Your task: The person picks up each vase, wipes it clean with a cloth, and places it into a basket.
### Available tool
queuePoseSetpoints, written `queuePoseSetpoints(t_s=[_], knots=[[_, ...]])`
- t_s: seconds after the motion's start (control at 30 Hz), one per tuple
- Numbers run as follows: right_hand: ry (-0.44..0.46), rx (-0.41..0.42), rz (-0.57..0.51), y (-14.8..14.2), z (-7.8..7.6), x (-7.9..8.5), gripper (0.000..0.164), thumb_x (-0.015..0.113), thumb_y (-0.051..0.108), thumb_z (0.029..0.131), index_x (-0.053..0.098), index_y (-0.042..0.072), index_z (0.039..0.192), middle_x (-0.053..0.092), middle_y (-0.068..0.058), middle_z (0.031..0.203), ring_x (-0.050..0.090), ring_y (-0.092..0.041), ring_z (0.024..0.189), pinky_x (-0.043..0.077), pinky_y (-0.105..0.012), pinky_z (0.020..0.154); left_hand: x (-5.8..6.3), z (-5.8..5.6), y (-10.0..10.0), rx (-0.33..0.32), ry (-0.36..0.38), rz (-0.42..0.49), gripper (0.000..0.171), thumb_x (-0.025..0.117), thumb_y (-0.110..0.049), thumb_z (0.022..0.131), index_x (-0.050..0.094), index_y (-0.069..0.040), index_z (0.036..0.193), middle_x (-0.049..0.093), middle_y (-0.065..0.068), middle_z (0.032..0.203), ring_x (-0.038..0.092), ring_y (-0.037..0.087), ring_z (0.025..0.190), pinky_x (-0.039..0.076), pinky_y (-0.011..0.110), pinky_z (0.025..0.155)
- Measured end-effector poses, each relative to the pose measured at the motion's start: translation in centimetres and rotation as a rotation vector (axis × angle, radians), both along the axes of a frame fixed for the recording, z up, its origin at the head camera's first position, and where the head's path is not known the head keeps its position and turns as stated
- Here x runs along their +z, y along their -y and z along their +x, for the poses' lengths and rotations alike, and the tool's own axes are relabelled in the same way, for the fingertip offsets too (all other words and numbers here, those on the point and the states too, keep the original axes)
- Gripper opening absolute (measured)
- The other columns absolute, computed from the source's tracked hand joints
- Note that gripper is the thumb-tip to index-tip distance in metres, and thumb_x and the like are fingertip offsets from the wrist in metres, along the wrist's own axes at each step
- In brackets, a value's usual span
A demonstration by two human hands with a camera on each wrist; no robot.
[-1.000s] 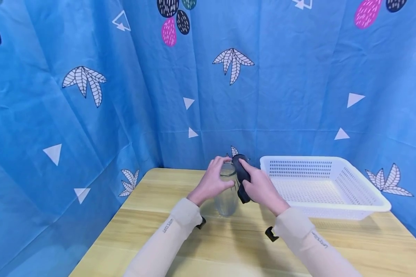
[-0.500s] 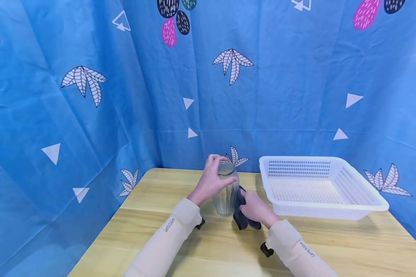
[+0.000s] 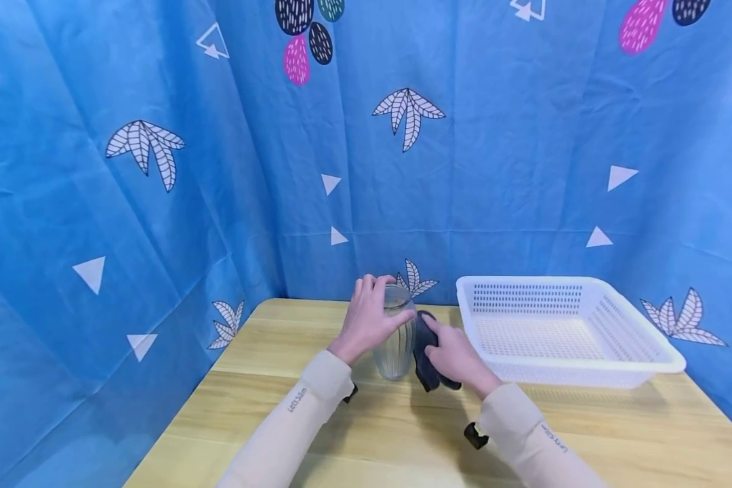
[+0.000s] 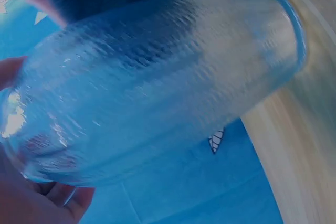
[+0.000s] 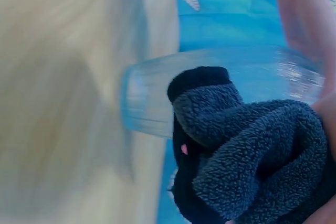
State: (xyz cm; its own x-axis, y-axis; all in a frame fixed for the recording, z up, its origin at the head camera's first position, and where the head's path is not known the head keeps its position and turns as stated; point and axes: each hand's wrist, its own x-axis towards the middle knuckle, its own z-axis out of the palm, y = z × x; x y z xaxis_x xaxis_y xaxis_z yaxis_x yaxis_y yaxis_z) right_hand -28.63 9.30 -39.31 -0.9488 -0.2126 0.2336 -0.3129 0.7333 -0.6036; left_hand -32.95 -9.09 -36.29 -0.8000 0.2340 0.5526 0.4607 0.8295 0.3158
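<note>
A clear ribbed glass vase (image 3: pixel 394 352) stands upright, its base on or just above the wooden table. Around its top, near the rim, my left hand (image 3: pixel 369 317) grips it with thumb and fingers spread to either side. My right hand (image 3: pixel 454 354) holds a folded dark grey fluffy cloth (image 3: pixel 425 359) against or close beside the vase's right side. In the right wrist view the cloth (image 5: pixel 252 150) shows a black edge and covers part of the glass. The vase (image 4: pixel 157 87) fills the left wrist view, with the cloth's dark shape behind it.
A white perforated plastic basket (image 3: pixel 579 366) stands on the table (image 3: pixel 268 352) to the right of my right hand. A blue patterned curtain (image 3: pixel 488 190) hangs behind and to the left of the table. Black straps with small devices sit at both wrists.
The right hand has moved the cloth from the vase's upper right down along its side, then slightly back up. The left hand keeps its grip near the rim; the vase has barely shifted.
</note>
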Motion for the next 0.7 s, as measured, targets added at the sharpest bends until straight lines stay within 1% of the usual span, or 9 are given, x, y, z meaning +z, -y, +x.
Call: queuePoseSetpoints(t_s=[0.1, 0.13, 0.2, 0.3, 0.37, 0.47, 0.57, 0.63, 0.7], knots=[[-0.059, -0.003, -0.03, -0.3, 0.0, 1.9, 0.068, 0.06, 0.009, 0.079, 0.036, 0.018, 0.143, 0.06, -0.021, 0.114, 0.056, -0.018, 0.071, 0.045, -0.032, 0.065, 0.6, 0.1, 0.0, -0.04, 0.055, 0.03, 0.073, 0.066, -0.055, 0.075, 0.04, -0.022, 0.134, 0.044, 0.001, 0.112, 0.037, 0.017, 0.103, 0.041, 0.034, 0.081], [-0.078, 0.001, -0.043, -0.3, 0.0, 2.5, 0.069, 0.059, 0.008, 0.08, 0.035, 0.019, 0.143, 0.06, -0.02, 0.115, 0.056, -0.018, 0.068, 0.045, -0.032, 0.063, 0.8, 0.2, 0.0, -0.062, 0.074, 0.046, 0.072, 0.068, -0.05, 0.075, 0.039, -0.022, 0.135, 0.045, 0.003, 0.116, 0.038, 0.018, 0.106, 0.041, 0.035, 0.083], [-0.13, 0.001, -0.057, -0.4, -0.1, 3.4, 0.07, 0.058, 0.007, 0.079, 0.035, 0.024, 0.143, 0.059, -0.018, 0.117, 0.055, -0.019, 0.068, 0.044, -0.031, 0.061, 1.2, 0.3, -0.1, -0.1, 0.122, 0.072, 0.073, 0.069, -0.042, 0.074, 0.037, -0.024, 0.136, 0.046, 0.004, 0.123, 0.038, 0.02, 0.112, 0.04, 0.038, 0.089], [-0.191, 0.012, -0.062, -0.2, -0.3, 4.4, 0.071, 0.056, 0.006, 0.079, 0.035, 0.027, 0.143, 0.057, -0.017, 0.121, 0.055, -0.022, 0.072, 0.043, -0.031, 0.06, 1.7, 0.5, -0.4, -0.143, 0.187, 0.1, 0.075, 0.07, -0.033, 0.071, 0.036, -0.025, 0.137, 0.044, 0.004, 0.129, 0.037, 0.022, 0.118, 0.039, 0.041, 0.093], [-0.196, 0.011, -0.046, 0.0, -0.4, 4.6, 0.071, 0.055, 0.006, 0.08, 0.034, 0.028, 0.143, 0.055, -0.018, 0.125, 0.055, -0.022, 0.075, 0.043, -0.031, 0.061, 1.7, 0.5, -0.4, -0.153, 0.219, 0.116, 0.076, 0.07, -0.031, 0.069, 0.037, -0.025, 0.137, 0.043, 0.003, 0.129, 0.036, 0.022, 0.119, 0.038, 0.041, 0.093], [-0.137, 0.009, -0.014, 0.3, -0.6, 4.3, 0.07, 0.056, 0.007, 0.081, 0.03, 0.023, 0.145, 0.056, -0.021, 0.122, 0.056, -0.022, 0.068, 0.043, -0.031, 0.058, 1.4, 0.4, -0.5, -0.159, 0.228, 0.151, 0.075, 0.07, -0.03, 0.068, 0.038, -0.025, 0.135, 0.043, 0.001, 0.127, 0.035, 0.02, 0.118, 0.039, 0.04, 0.092], [-0.067, -0.006, 0.029, 0.4, -1.0, 3.1, 0.069, 0.057, 0.009, 0.083, 0.029, 0.018, 0.146, 0.06, -0.021, 0.115, 0.057, -0.02, 0.065, 0.044, -0.032, 0.059, 1.1, 0.3, -0.4, -0.168, 0.205, 0.193, 0.071, 0.073, -0.034, 0.07, 0.041, -0.024, 0.133, 0.045, -0.001, 0.125, 0.037, 0.019, 0.116, 0.039, 0.039, 0.091], [-0.024, -0.006, 0.049, 0.4, -1.1, 2.1, 0.068, 0.057, 0.01, 0.083, 0.03, 0.014, 0.145, 0.061, -0.022, 0.112, 0.058, -0.019, 0.068, 0.046, -0.033, 0.062, 0.9, 0.3, -0.4, -0.169, 0.19, 0.203, 0.07, 0.073, -0.041, 0.071, 0.042, -0.025, 0.132, 0.046, -0.003, 0.124, 0.039, 0.018, 0.116, 0.039, 0.038, 0.092], [0.014, 0.0, 0.074, 0.5, -1.3, 0.9, 0.066, 0.057, 0.01, 0.083, 0.033, 0.012, 0.144, 0.061, -0.022, 0.113, 0.059, -0.019, 0.075, 0.046, -0.034, 0.067, 0.7, 0.3, -0.3, -0.165, 0.176, 0.212, 0.071, 0.072, -0.049, 0.072, 0.042, -0.024, 0.132, 0.047, -0.005, 0.125, 0.039, 0.017, 0.117, 0.039, 0.038, 0.094]])
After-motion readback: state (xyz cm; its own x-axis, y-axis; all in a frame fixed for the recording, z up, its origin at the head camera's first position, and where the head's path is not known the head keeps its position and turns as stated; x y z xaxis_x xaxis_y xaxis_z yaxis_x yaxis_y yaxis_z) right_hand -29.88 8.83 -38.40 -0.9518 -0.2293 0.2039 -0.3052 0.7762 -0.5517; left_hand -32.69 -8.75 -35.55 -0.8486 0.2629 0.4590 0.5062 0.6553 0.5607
